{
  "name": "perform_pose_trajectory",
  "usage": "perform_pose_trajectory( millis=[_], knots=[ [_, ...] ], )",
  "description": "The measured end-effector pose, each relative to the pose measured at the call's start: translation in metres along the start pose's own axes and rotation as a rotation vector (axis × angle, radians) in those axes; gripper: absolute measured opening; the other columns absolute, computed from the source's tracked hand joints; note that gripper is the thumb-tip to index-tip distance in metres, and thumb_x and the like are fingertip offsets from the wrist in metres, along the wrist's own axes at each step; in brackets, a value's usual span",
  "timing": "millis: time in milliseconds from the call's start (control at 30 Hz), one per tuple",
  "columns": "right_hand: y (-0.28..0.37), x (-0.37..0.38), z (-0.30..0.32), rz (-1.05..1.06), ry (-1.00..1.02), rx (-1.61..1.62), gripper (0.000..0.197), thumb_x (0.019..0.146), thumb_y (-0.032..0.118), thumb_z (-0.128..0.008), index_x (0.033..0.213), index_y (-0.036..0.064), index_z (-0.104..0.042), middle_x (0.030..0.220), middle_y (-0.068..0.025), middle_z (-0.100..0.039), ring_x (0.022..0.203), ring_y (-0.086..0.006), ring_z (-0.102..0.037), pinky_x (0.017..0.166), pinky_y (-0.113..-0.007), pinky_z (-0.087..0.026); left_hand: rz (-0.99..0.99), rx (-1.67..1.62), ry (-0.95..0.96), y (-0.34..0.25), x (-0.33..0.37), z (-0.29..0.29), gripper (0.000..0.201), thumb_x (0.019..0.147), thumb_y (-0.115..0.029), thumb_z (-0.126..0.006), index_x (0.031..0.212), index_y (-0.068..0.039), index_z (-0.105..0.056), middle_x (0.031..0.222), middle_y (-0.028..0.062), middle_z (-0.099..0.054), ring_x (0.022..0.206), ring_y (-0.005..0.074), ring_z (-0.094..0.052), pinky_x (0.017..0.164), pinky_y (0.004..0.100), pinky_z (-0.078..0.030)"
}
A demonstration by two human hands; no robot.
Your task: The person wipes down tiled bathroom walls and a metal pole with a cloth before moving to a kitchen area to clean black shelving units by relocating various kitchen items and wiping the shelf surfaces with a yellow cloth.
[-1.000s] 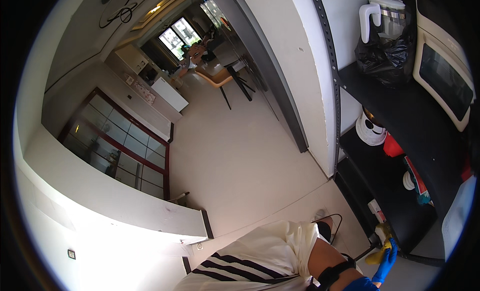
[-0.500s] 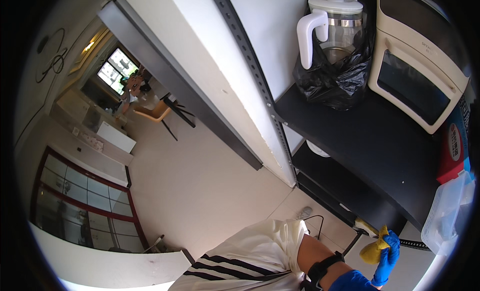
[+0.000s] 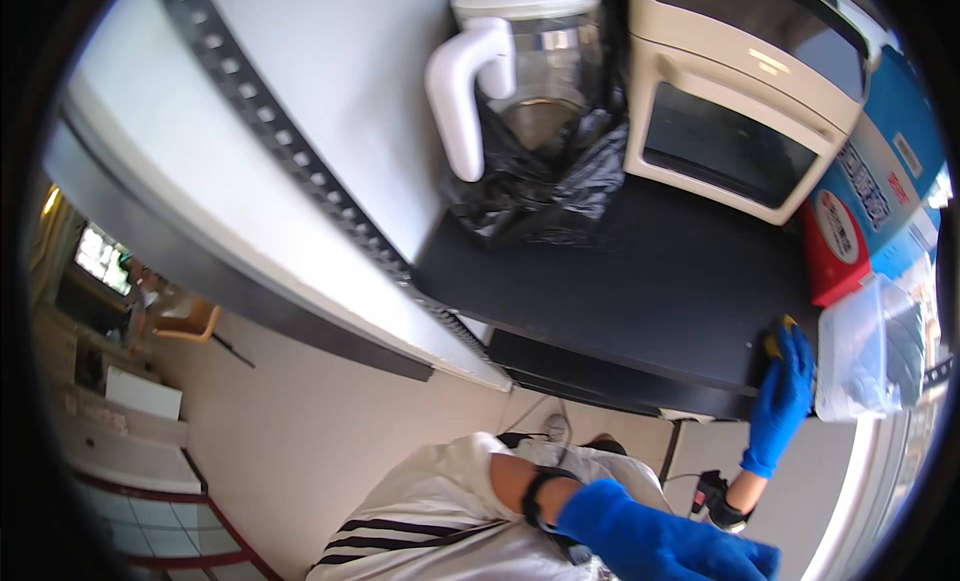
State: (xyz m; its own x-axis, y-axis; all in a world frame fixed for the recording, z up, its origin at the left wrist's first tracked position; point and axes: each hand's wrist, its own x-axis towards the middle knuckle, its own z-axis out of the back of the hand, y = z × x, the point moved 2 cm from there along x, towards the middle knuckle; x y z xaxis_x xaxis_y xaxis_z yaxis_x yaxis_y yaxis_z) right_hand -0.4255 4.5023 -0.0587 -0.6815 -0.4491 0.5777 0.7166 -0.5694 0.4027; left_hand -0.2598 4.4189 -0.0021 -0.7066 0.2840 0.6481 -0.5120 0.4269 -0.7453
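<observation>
My right hand (image 3: pixel 785 376), in a blue glove, presses a yellow cloth (image 3: pixel 773 341) onto the black shelf board (image 3: pixel 640 291), near its right front edge. Most of the cloth is hidden beneath the fingers. Low in the picture is my left hand (image 3: pixel 680 541), also blue-gloved and blurred; its fingers run toward the lower edge, and their grip does not show. A clear plastic container (image 3: pixel 868 351) stands right beside my right hand.
On the shelf are a glass jug (image 3: pixel 545 81) with a white handle in a black plastic bag (image 3: pixel 540 196), a cream oven (image 3: pixel 740 111), a red package (image 3: pixel 835 246) and a blue box (image 3: pixel 890 161). A perforated black post (image 3: pixel 290 146) rises at the left.
My right hand has risen from below the shelf's front edge onto its top with the yellow cloth. My left hand has come further into view. The view has shifted right, closer to the shelf.
</observation>
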Motion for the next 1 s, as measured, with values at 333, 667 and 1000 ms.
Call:
perform_pose_trajectory(
  millis=[333, 667, 1000],
  knots=[
    [0.156, -0.007, -0.107, 0.351, 0.270, 0.226, 0.036, 0.076, 0.010, -0.056, 0.111, 0.0135, -0.058, 0.120, -0.0063, -0.054, 0.109, -0.0250, -0.053, 0.092, -0.040, -0.043, 0.268, 0.668, -0.018, -0.030, -0.046, 0.056, 0.025, 0.087, -0.010, -0.047, 0.108, -0.007, -0.059, 0.101, 0.0060, -0.062, 0.099, 0.0235, -0.058, 0.083, 0.0391, -0.045],
    [0.041, 0.007, -0.023, 0.202, 0.175, 0.239, 0.042, 0.074, 0.002, -0.059, 0.115, 0.0115, -0.057, 0.116, -0.0118, -0.056, 0.106, -0.0308, -0.054, 0.088, -0.036, -0.045, -0.450, 1.245, -0.409, -0.108, -0.041, 0.066, 0.025, 0.084, -0.034, -0.050, 0.072, -0.012, -0.053, 0.078, 0.0070, -0.048, 0.064, 0.0216, -0.046, 0.053, 0.0343, -0.035],
    [0.009, -0.011, 0.001, 0.054, 0.139, -0.121, 0.044, 0.076, 0.005, -0.060, 0.120, 0.0132, -0.056, 0.131, -0.0166, -0.044, 0.119, -0.0377, -0.043, 0.099, -0.041, -0.036, -0.612, 1.449, -0.030, -0.149, -0.034, 0.063, 0.045, 0.085, -0.013, -0.054, 0.121, -0.038, -0.046, 0.096, 0.0026, -0.042, 0.077, 0.0218, -0.048, 0.065, 0.0387, -0.046]
  ],
)
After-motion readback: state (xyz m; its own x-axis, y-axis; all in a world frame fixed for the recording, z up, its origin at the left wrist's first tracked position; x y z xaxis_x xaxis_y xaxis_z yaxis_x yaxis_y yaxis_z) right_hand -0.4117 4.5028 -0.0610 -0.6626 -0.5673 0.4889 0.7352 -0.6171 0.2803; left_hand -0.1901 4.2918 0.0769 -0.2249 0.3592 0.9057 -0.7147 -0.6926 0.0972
